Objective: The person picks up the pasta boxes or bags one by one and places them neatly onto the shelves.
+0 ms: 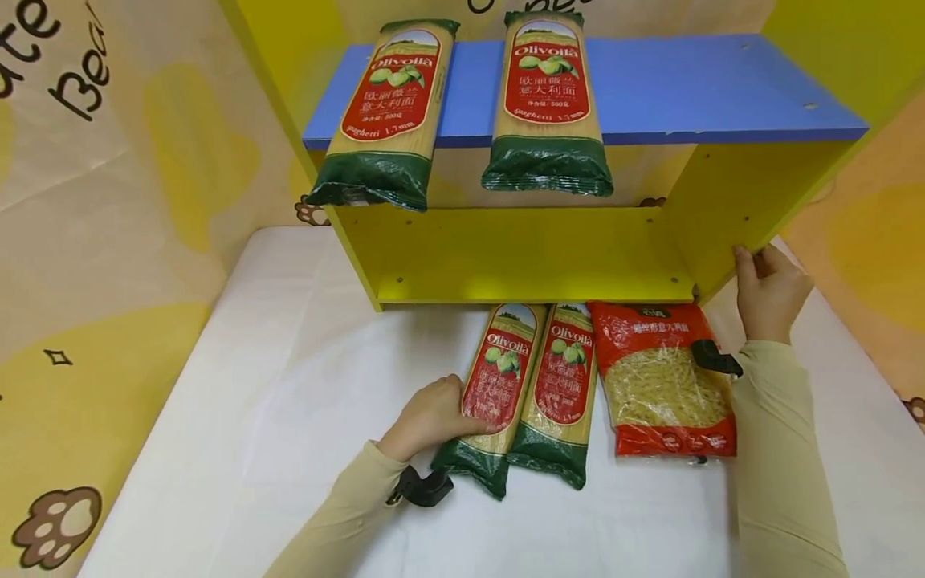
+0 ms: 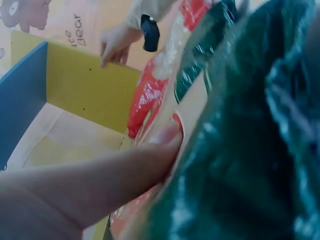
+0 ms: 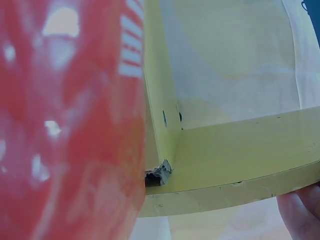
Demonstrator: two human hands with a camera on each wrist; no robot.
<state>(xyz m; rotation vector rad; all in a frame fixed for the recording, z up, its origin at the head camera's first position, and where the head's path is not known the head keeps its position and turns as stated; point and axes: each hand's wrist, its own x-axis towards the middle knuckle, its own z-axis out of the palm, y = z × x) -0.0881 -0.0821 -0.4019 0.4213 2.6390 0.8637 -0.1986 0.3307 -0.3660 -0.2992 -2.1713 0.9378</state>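
Note:
My left hand (image 1: 433,417) grips a spaghetti pack (image 1: 503,365) by its left edge, the thumb (image 2: 167,134) lying across the red label. The pack has green ends and lies slanted on the white table. A second spaghetti pack (image 1: 562,377) lies right beside it. On the right is a red bag of spiral pasta (image 1: 668,385) with a see-through middle. My right hand (image 1: 775,293) holds the front edge of the right side panel of a yellow and blue shelf (image 1: 535,257), fingertips curled at the edge.
Two more spaghetti packs, one on the left (image 1: 393,104) and one near the middle (image 1: 547,104), rest on the blue upper board (image 1: 686,88), their green ends jutting over its front. The white table (image 1: 289,361) stretches left. A printed cloth (image 1: 108,241) covers the walls.

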